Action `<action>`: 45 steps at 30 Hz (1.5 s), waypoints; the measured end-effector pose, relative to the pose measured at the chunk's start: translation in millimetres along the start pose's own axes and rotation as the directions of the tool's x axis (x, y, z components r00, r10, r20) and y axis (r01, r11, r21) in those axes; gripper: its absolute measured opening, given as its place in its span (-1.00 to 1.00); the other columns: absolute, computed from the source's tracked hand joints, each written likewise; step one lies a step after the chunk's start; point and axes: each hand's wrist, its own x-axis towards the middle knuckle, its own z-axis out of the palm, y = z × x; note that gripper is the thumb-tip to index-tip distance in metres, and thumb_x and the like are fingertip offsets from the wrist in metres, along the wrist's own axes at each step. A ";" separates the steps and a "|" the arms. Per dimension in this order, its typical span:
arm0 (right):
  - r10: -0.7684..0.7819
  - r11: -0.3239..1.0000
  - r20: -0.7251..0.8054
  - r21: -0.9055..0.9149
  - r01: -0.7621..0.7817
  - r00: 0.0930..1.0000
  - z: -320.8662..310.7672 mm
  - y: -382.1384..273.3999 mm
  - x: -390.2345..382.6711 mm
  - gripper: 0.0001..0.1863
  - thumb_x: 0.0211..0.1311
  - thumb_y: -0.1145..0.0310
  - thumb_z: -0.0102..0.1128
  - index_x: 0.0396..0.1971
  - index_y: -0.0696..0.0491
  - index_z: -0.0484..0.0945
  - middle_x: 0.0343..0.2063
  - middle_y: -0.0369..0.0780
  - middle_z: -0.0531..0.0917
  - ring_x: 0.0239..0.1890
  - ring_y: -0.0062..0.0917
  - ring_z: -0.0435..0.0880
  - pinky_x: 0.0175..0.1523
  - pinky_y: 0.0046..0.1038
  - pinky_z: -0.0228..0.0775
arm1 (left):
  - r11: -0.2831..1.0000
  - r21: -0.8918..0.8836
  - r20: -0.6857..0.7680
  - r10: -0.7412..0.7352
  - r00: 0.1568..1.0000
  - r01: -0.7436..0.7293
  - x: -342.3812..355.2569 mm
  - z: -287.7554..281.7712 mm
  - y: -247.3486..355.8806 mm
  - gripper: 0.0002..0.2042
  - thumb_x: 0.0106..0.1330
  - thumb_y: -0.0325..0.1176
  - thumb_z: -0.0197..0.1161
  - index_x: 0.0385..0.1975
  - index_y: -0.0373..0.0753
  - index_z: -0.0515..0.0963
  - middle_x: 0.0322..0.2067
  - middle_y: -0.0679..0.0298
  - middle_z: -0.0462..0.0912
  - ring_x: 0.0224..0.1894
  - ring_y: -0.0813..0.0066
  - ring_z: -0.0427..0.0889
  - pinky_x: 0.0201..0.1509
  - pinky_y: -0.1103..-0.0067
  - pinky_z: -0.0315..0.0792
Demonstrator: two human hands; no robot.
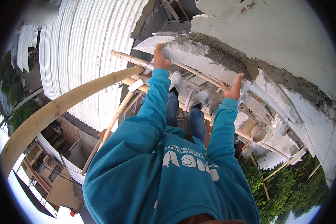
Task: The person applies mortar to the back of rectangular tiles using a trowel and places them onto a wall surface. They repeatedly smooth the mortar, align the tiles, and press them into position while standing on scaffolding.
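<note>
My left hand [159, 58] grips the lower left part of a long white panel [190, 55] with ragged grey mortar on it, its pointed end sticking out leftward. My right hand [230, 89] holds the same panel farther right, fingers at its lower edge. A rough band of grey mortar [231, 52] runs just above the panel, along the white plastered wall [272, 33]. Whether the panel touches the wall all along I cannot tell. Below my hands, my shoes [175, 80] are among bamboo poles and boards of a scaffold.
A thick bamboo pole [52, 110] curves across the left, beside a white corrugated roof [74, 44]. More poles [272, 149] and a round bucket [258, 133] lie at the lower right above green foliage [295, 186]. Neighbouring buildings [56, 175] stand below at the far left.
</note>
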 end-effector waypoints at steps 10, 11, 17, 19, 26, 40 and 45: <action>-0.018 0.989 -0.236 -0.148 -0.017 0.972 -9.2 7.7 14.8 -0.16 -0.09 -0.15 0.31 0.18 -0.05 0.26 0.14 -0.17 0.36 0.19 -0.13 0.28 0.27 0.22 -0.14 | 0.997 -0.070 0.022 -0.028 0.999 0.030 -48.2 -28.2 -2.1 -0.77 0.07 -0.31 0.18 -0.28 -0.21 0.52 -0.26 0.27 0.56 -0.20 0.30 0.55 -0.06 0.35 0.43; -0.024 0.988 -0.266 -0.154 -0.018 0.964 -10.5 8.8 9.1 -0.18 -0.10 -0.13 0.31 0.16 -0.05 0.28 0.12 -0.17 0.38 0.18 -0.14 0.29 0.27 0.20 -0.14 | 0.998 -0.069 0.014 -0.003 1.000 0.004 -53.0 -31.2 -2.2 -0.78 0.07 -0.31 0.19 -0.28 -0.22 0.52 -0.26 0.27 0.55 -0.18 0.31 0.54 -0.04 0.36 0.42; 0.065 0.994 -0.276 -0.067 -0.087 0.959 -46.1 22.8 -46.6 -0.17 -0.10 -0.08 0.30 0.19 -0.05 0.24 0.09 -0.18 0.38 0.16 -0.20 0.32 0.31 0.11 -0.17 | 0.994 -0.048 -0.069 0.094 0.993 -0.098 -126.1 -47.0 27.4 -0.80 0.07 -0.37 0.21 -0.32 -0.27 0.52 -0.28 0.27 0.53 -0.15 0.37 0.48 0.05 0.40 0.35; 0.114 0.989 -0.269 -0.064 -0.136 0.956 -57.2 29.4 -60.5 -0.18 -0.11 -0.08 0.30 0.16 -0.04 0.26 0.08 -0.17 0.38 0.15 -0.20 0.32 0.30 0.10 -0.14 | 0.993 -0.032 -0.092 0.114 0.989 -0.117 -156.8 -56.0 36.0 -0.81 0.07 -0.40 0.20 -0.32 -0.29 0.52 -0.28 0.27 0.53 -0.17 0.39 0.48 0.02 0.42 0.36; 0.355 0.927 -0.193 -0.054 -0.371 0.915 -120.4 71.8 -33.0 -0.19 -0.11 -0.06 0.31 0.14 0.02 0.25 0.09 -0.13 0.36 0.14 -0.18 0.33 0.26 0.02 0.05 | 0.978 0.089 -0.304 0.206 0.930 -0.187 -229.4 -101.6 13.7 -0.81 0.07 -0.45 0.19 -0.30 -0.33 0.51 -0.33 0.28 0.52 -0.24 0.43 0.50 -0.12 0.47 0.41; 0.536 0.701 -0.251 -0.400 -0.591 0.806 -196.8 184.5 62.8 -0.07 -0.06 -0.11 0.30 0.28 -0.07 0.08 0.07 -0.05 0.31 0.05 -0.15 0.39 0.18 0.00 0.18 | 0.967 0.141 -0.649 0.253 0.718 -0.213 -249.0 -216.6 -66.8 -0.77 0.09 -0.42 0.23 -0.28 -0.40 0.57 -0.28 0.19 0.56 -0.20 0.38 0.51 -0.14 0.42 0.46; 0.487 0.600 -0.401 -0.493 -0.631 0.776 -215.2 246.0 125.7 -0.12 -0.01 -0.14 0.26 0.23 0.01 0.15 0.03 -0.10 0.37 0.01 -0.19 0.44 0.15 0.00 0.23 | 0.967 0.076 -0.709 0.224 0.669 -0.244 -199.6 -259.4 -105.5 -0.77 0.12 -0.41 0.23 -0.28 -0.41 0.56 -0.27 0.20 0.55 -0.17 0.40 0.51 -0.13 0.43 0.43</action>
